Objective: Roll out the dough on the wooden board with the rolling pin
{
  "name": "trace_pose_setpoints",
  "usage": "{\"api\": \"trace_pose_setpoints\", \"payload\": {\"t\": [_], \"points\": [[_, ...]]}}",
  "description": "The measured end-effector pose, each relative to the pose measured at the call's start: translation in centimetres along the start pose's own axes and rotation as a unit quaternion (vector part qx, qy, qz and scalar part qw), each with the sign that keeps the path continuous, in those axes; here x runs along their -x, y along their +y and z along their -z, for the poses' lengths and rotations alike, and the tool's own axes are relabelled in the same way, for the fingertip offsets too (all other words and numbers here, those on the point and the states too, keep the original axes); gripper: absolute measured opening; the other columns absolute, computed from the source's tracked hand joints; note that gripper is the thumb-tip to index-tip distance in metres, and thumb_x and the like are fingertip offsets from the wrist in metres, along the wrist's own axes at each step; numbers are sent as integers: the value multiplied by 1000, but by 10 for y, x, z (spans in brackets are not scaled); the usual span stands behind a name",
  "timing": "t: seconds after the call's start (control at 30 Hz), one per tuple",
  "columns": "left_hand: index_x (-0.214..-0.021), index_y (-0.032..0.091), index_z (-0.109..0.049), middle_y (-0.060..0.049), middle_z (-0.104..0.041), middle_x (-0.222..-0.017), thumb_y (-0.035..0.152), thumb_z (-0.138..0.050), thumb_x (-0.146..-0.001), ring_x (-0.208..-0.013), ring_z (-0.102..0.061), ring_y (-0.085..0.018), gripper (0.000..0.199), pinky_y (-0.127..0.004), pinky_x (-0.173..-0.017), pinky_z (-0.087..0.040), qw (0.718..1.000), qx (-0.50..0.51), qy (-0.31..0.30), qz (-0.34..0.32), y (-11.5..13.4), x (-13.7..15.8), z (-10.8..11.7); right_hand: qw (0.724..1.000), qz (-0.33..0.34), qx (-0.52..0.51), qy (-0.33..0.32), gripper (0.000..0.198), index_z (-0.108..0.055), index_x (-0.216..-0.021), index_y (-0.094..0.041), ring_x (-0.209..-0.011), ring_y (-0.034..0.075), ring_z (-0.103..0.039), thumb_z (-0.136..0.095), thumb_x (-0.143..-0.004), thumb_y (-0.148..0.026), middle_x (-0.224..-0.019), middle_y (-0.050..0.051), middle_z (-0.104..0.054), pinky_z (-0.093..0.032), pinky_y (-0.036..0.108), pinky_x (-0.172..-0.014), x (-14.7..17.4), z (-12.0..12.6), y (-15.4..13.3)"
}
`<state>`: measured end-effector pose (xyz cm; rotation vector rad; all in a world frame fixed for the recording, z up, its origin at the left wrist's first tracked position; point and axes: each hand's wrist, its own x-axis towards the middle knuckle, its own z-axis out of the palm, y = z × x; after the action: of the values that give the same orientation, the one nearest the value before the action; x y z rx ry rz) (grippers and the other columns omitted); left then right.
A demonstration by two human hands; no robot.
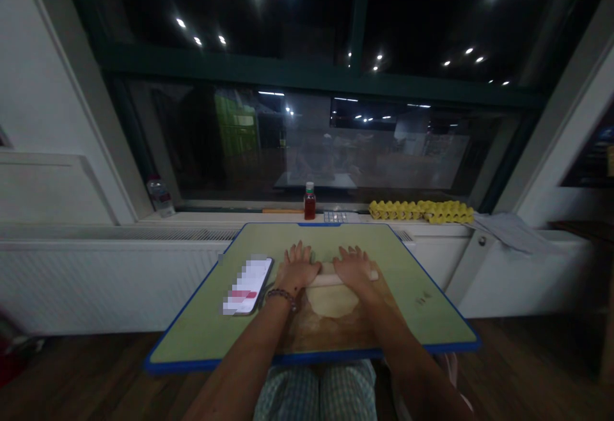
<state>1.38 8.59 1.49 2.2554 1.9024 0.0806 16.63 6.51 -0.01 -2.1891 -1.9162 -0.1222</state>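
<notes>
A pale rolling pin (322,279) lies crosswise over a flattened sheet of dough (333,301). My left hand (297,270) rests flat on the pin's left end, fingers spread and pointing away from me. On the pin's right part lies my right hand (354,267), also flat with fingers apart. Both palms hide parts of the pin. Beneath the dough is a brown wooden board (326,338), dusted with flour. A lit phone (249,285) lies left of my left hand, and a dark thin item between them is too unclear to name.
The green tabletop (422,325) has a blue rim. Along the windowsill beyond stand a bottle of red liquid (309,203), yellow egg trays (422,210) and a clear plastic bottle (162,197). A grey cloth (508,230) drapes at the right. A white radiator (110,286) is at the left.
</notes>
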Motion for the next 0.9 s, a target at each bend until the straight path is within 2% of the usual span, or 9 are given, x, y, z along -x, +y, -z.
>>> {"api": "trace_pose_setpoints", "payload": {"t": [0.2, 0.37, 0.5, 0.67, 0.9], "points": [[-157, 18, -20, -9, -6, -165, 56, -27, -90, -151, -2, -28, 77, -51, -121, -2, 999, -16, -39, -24, 6, 24, 4, 999, 38, 4, -7, 48, -56, -137, -22, -138, 31, -37, -33, -97, -34, -141, 11, -56, -22, 51, -110, 28, 5, 5], [-156, 21, -23, -8, -11, -164, 54, -22, -95, -151, -5, -28, 70, -52, -121, -2, 997, -26, 15, -71, 6, 50, 1, 999, 48, 6, 24, 47, -59, -135, -23, -140, 31, -35, -32, -98, -33, -144, 11, -53, -17, 51, -113, 55, 9, 6], [-155, 21, -25, -7, -17, -164, 51, -24, -96, -151, -11, -28, 66, -53, -121, -7, 994, -29, 59, -91, 6, 60, -4, 998, 41, 5, 53, 48, -58, -136, -19, -141, 33, -34, -31, -98, -32, -146, 14, -49, -17, 51, -113, 66, 10, 5], [-156, 20, -21, -8, -18, -163, 50, -27, -96, -151, -12, -28, 68, -51, -121, -8, 994, -21, 88, -59, 7, 51, -6, 998, 49, 9, 40, 47, -60, -134, -22, -139, 32, -37, -30, -98, -30, -143, 12, -53, -17, 53, -113, 55, 7, 5], [-156, 13, -18, -14, -17, -163, 47, -32, -93, -151, -11, -30, 73, -49, -121, -9, 991, -3, 131, -12, 3, 18, -7, 999, 39, 26, -15, 48, -55, -137, -19, -133, 29, -45, -34, -96, -28, -139, 15, -56, -28, 49, -107, 16, 7, -3]]}}
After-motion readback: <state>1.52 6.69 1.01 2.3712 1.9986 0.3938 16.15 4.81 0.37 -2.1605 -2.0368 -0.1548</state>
